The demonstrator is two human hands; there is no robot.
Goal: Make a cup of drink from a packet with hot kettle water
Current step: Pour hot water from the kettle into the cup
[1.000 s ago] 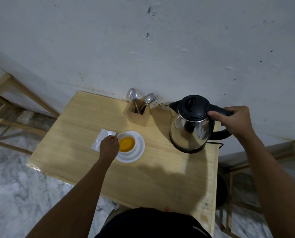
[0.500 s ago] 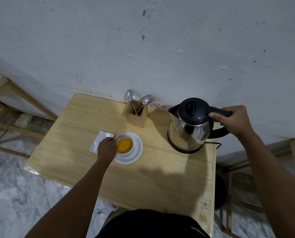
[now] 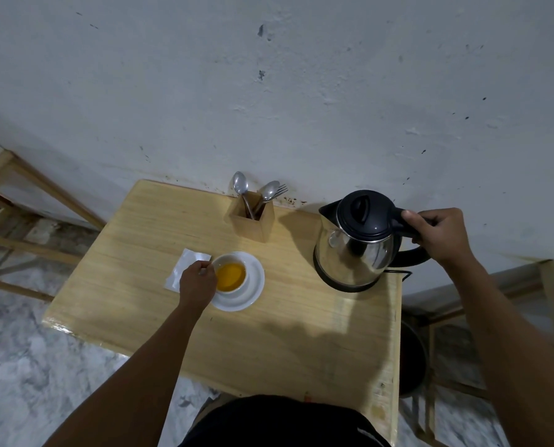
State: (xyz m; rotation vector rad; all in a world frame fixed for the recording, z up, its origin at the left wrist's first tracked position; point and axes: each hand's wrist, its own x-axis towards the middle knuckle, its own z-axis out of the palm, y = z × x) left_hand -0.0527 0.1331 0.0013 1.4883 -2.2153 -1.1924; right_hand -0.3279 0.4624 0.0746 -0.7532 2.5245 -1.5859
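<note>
A white cup (image 3: 230, 275) holding orange-yellow liquid stands on a white saucer (image 3: 253, 285) near the middle of the wooden table (image 3: 301, 333). My left hand (image 3: 197, 283) grips the cup at its left side, where the handle is hidden under my fingers. A white packet (image 3: 182, 269) lies flat just left of the cup, partly under my hand. At the right, a steel kettle (image 3: 354, 250) with a black lid sits upright on its black base. My right hand (image 3: 436, 235) is closed around its black handle.
A wooden holder (image 3: 253, 217) with two spoons and a fork stands at the back against the grey wall. The kettle's cord (image 3: 401, 274) runs off the right edge. Wooden frames stand left and right of the table; marble floor lies below.
The kettle has come down a little and now rests level on its base. My left hand has stayed at the cup; the view shifted slightly.
</note>
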